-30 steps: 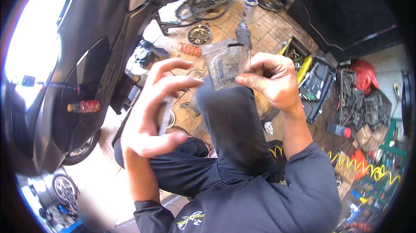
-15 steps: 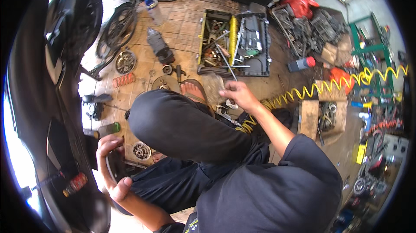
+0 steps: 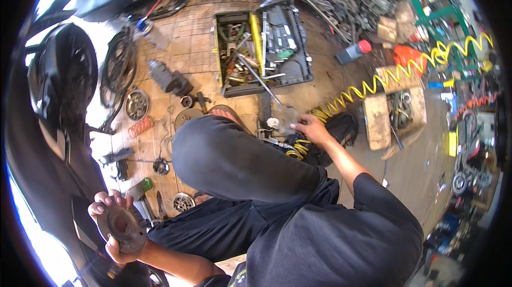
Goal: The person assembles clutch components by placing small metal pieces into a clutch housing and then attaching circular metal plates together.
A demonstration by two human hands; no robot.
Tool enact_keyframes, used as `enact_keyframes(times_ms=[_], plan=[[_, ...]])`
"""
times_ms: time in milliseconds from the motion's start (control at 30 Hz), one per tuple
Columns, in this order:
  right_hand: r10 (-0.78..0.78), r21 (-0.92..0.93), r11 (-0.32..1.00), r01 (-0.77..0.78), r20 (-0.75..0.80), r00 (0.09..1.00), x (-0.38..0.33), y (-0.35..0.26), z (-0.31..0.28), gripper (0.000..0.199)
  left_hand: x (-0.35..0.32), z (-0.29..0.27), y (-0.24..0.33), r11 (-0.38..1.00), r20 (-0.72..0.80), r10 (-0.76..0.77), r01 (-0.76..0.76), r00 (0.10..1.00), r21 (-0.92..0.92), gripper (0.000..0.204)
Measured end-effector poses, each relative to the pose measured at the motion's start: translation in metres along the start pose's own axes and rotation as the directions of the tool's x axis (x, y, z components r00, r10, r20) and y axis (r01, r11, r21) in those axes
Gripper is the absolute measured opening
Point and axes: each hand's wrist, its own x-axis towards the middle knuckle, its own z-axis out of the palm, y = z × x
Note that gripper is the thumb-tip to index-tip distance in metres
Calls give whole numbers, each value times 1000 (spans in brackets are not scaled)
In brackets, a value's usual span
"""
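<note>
At the lower left, my left hand (image 3: 124,255) is wrapped around a dark round metal disc (image 3: 120,226) with a recessed center, fingers over its far rim and thumb on the near side. Its broad face is turned up into view. My right hand (image 3: 313,129) pinches the edge of a clear plastic bag (image 3: 288,119) to the right of my bent knee. A long metal rod (image 3: 258,76) slants out of the open toolbox (image 3: 309,76) toward the bag. Beside my right hand lie a coiled yellow air hose (image 3: 341,98) and dark cloth (image 3: 342,128).
A dark scooter body (image 3: 40,164) lines the left side. Across the tiled floor are a red spring (image 3: 140,127), a geared round part (image 3: 137,104), a plastic bottle (image 3: 154,35) and a green-ended bottle (image 3: 141,188). To the right stands a cardboard box (image 3: 377,121) of parts.
My left hand has turned the disc from edge-on to face-up and shifted left and nearer. The right hand has moved slightly right with the bag. The whole view has swung a little.
</note>
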Motion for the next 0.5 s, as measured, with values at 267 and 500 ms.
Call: enact_keyframes(times_ms=[267, 500], plan=[[-261, -259, 934, 245, -30, 965, -33, 28, -23, 29, 76, 25, -56, 864, 473, -199, 382, 858, -329, 58], [133, -246, 950, -193, -240, 962, -118, 145, -59, 28, 113, 19, -137, 717, 291, -487, 567, 823, -404, 43]])
